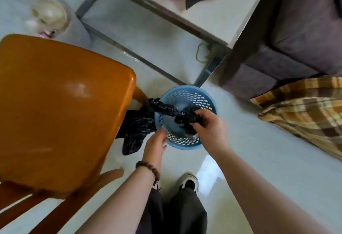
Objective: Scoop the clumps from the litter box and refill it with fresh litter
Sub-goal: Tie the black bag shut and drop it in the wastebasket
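Lining blue bin (187, 144): right hand (208, 122) grip pinching black bag (137, 122); left hand (156, 145) loose, empty. Spread bag mouth evenly over rim.

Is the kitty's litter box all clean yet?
Not that this view can show: no litter box, scoop or fresh litter appears. Done: nothing visible. In hand: the right hand grips a black plastic bag stretched across the blue basket on the floor, and the left hand reaches open toward the bag by the basket's rim, beside the wooden chair. Left: scooping and refilling, as far as I can tell.
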The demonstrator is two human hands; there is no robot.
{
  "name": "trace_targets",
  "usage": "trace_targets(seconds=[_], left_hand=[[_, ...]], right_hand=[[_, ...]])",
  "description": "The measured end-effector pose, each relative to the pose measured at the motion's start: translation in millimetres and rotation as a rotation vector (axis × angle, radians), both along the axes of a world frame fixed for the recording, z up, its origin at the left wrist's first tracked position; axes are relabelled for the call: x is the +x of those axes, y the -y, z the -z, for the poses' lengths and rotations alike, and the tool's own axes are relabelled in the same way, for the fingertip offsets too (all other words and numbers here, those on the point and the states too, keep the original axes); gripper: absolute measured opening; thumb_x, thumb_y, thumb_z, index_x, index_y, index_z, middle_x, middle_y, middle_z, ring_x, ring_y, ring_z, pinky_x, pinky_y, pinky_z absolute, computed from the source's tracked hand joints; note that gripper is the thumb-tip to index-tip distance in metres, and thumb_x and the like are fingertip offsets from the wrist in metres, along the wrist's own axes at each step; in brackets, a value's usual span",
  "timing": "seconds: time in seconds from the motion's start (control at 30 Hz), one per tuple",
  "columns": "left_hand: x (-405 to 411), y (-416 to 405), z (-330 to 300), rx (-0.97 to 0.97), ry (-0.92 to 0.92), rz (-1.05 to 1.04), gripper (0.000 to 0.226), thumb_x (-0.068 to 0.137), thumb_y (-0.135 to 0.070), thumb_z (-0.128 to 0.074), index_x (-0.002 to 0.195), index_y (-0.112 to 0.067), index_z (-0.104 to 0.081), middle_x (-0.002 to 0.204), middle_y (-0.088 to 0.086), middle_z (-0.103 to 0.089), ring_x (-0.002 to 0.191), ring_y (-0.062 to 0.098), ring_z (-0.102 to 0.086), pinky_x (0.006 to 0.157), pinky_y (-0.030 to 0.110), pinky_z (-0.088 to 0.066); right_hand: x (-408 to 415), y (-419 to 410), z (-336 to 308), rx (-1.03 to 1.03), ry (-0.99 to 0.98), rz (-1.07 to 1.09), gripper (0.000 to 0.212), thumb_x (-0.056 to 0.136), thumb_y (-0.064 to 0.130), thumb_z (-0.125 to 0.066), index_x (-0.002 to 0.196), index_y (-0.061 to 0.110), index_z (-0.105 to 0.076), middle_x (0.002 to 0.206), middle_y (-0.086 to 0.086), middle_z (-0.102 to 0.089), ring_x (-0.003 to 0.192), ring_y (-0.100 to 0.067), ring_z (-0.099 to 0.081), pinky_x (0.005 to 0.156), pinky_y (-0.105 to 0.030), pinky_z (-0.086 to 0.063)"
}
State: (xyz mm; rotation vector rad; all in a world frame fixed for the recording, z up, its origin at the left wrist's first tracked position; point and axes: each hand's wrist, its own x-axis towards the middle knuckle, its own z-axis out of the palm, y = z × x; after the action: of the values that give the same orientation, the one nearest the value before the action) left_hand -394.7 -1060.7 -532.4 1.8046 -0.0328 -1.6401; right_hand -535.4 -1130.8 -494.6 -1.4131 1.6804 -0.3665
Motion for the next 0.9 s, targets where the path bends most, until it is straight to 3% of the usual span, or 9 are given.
trace_targets(seconds=[0.07, 0.13, 0.2, 0.27, 0.43, 0.63, 0.73, 0.9], left_hand=[[3.0, -4.8, 17.2, -0.045, 0.222, 0.181, 0.025, 0.094, -0.035, -0.052, 0.116, -0.025, -0.061, 0.124, -0.006, -0.059, 0.116, 0.011, -0.052, 0.103, 0.033, -0.038], [5.5, -12.1, 28.9, -0.081, 0.315, 0.298, 0.035, 0.095, -0.032, -0.052, 0.129, -0.024, -0.054, 0.13, -0.01, -0.054, 0.12, 0.008, -0.049, 0.102, 0.029, -0.038], [8.7, -18.2, 40.4, -0.093, 0.358, 0.377, 0.041, 0.095, -0.032, -0.052, 0.136, -0.028, -0.047, 0.138, -0.012, -0.048, 0.128, 0.007, -0.042, 0.109, 0.034, -0.036], [10.9, -24.5, 51.7, -0.089, 0.375, 0.431, 0.043, 0.095, -0.033, -0.051, 0.137, -0.032, -0.043, 0.142, -0.014, -0.043, 0.132, 0.006, -0.038, 0.111, 0.036, -0.033], [11.4, -32.8, 56.0, -0.076, 0.417, 0.5, 0.046, 0.095, -0.033, -0.05, 0.139, -0.032, -0.04, 0.142, -0.015, -0.041, 0.122, -0.003, -0.033, 0.11, 0.03, -0.031], [13.1, -28.5, 16.6, -0.071, 0.487, 0.573, 0.047, 0.096, -0.034, -0.048, 0.141, -0.026, -0.041, 0.145, -0.01, -0.041, 0.133, 0.005, -0.036, 0.104, 0.024, -0.03], [14.9, -23.3, -27.2, -0.108, 0.556, 0.661, 0.048, 0.096, -0.035, -0.048, 0.142, -0.023, -0.04, 0.146, -0.008, -0.041, 0.134, 0.008, -0.035, 0.103, 0.021, -0.027], [20.7, -26.6, -123.2, -0.149, 0.663, 0.718, 0.049, 0.095, -0.033, -0.05, 0.141, -0.019, -0.041, 0.145, -0.001, -0.044, 0.133, 0.015, -0.038, 0.108, 0.03, -0.031]], right_hand=[[2.6, 7.2, 48.8, 0.028, -0.054, -0.017, 0.029, 0.08, 0.005, -0.063, 0.103, 0.021, -0.067, 0.086, 0.005, -0.07, 0.078, -0.013, -0.062, 0.067, -0.019, -0.046], [6.1, 14.6, 91.1, 0.054, -0.113, -0.041, 0.032, 0.083, 0.007, -0.062, 0.112, 0.02, -0.065, 0.1, -0.002, -0.071, 0.091, -0.021, -0.064, 0.078, -0.023, -0.048], [8.6, 20.8, 126.2, 0.082, -0.169, -0.061, 0.035, 0.085, 0.01, -0.061, 0.119, 0.019, -0.062, 0.107, -0.006, -0.07, 0.098, -0.025, -0.063, 0.086, -0.031, -0.048], [9.1, 24.4, 153.2, 0.112, -0.203, -0.071, 0.035, 0.086, 0.011, -0.06, 0.12, 0.018, -0.06, 0.109, -0.007, -0.069, 0.098, -0.026, -0.062, 0.083, -0.03, -0.048], [3.4, 21.3, 182.8, 0.197, -0.226, -0.07, 0.037, 0.085, 0.013, -0.06, 0.122, 0.02, -0.059, 0.108, -0.009, -0.068, 0.097, -0.028, -0.062, 0.08, -0.027, -0.046], [-7.0, 15.3, 127.6, 0.17, -0.199, -0.125, 0.042, 0.087, 0.017, -0.06, 0.129, 0.018, -0.054, 0.125, -0.004, -0.061, 0.112, -0.024, -0.057, 0.097, -0.033, -0.045], [-16.1, 7.5, 69.7, 0.091, -0.207, -0.137, 0.04, 0.09, 0.02, -0.057, 0.129, 0.014, -0.054, 0.128, -0.005, -0.058, 0.115, -0.025, -0.054, 0.098, -0.032, -0.042], [-30.3, -19.6, -54.3, 0.004, -0.248, -0.18, 0.043, 0.093, 0.026, -0.055, 0.132, 0.01, -0.051, 0.137, -0.006, -0.051, 0.128, -0.026, -0.044, 0.105, -0.03, -0.032]])
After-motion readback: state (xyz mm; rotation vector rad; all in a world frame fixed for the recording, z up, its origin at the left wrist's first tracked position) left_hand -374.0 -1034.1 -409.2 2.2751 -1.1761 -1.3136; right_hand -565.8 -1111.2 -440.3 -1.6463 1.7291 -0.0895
